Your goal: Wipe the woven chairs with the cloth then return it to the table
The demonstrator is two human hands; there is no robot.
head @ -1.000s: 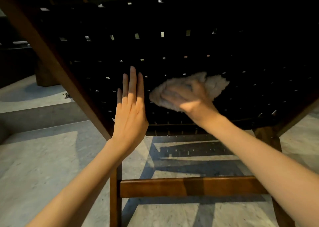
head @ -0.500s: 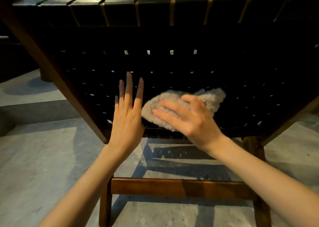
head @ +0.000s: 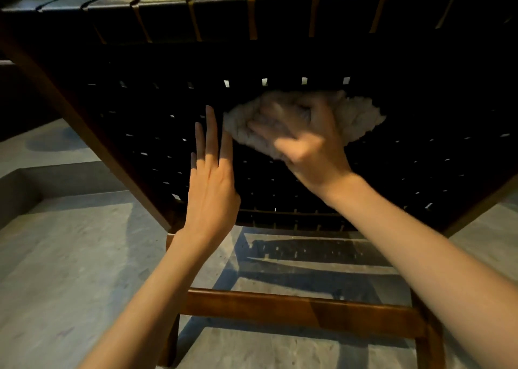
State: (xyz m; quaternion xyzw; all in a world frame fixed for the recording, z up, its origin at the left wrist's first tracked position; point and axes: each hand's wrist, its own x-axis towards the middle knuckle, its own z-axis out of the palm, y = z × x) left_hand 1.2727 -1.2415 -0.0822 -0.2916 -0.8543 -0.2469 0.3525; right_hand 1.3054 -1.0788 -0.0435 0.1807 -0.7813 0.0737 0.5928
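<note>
A woven chair (head: 420, 94) with dark straps and a brown wooden frame fills the upper view, seen from behind its backrest. A fluffy pale cloth (head: 358, 116) lies bunched against the weave near the middle. My right hand (head: 305, 141) presses on the cloth with spread fingers, blurred by motion. My left hand (head: 211, 178) lies flat against the weave just left of the cloth, fingers straight and together. No table is in view.
A wooden crossbar (head: 302, 309) joins the chair's rear legs low in view. The pale stone floor (head: 70, 270) spreads below, with a raised step (head: 42, 178) at the left. The chair's shadow falls under the seat.
My right hand has swept the cloth upward and rightward on the backrest. The left hand stays flat on the weave. The camera has tilted up, showing the top rail.
</note>
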